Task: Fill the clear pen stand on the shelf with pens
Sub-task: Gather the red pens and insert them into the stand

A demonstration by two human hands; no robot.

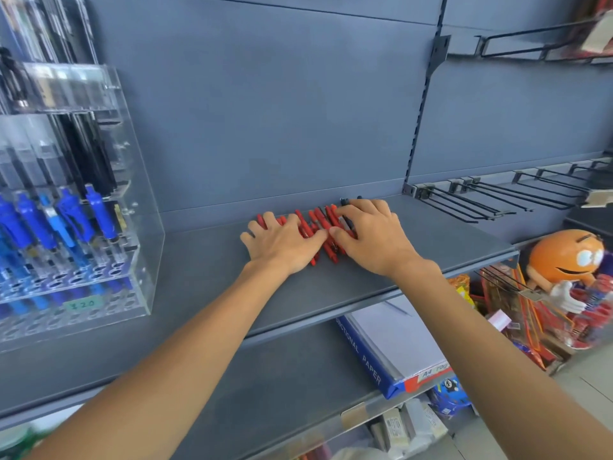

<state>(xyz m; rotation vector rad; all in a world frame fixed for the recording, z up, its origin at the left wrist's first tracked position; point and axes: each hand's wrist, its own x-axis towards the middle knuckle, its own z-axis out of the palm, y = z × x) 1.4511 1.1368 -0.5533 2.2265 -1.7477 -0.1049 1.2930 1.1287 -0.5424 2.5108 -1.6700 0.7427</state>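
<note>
A loose pile of red pens [316, 224], with a few black ones at its right end, lies on the grey shelf [205, 277] near the back wall. My left hand [282, 242] lies flat over the pile's left part, fingers spread. My right hand [368, 234] covers the right part, its fingers bent over several pens and the thumb touching the pile's middle. The clear tiered pen stand [109, 207] sits at the shelf's left end. Blue pens fill its lower rows and black pens the upper ones. Its front row of holes holds nothing.
Black wire hooks [491, 197] jut from the wall to the right of the shelf. On the shelf below lies a paper ream [391, 346]. An orange toy figure [564, 257] and packaged goods stand at the lower right.
</note>
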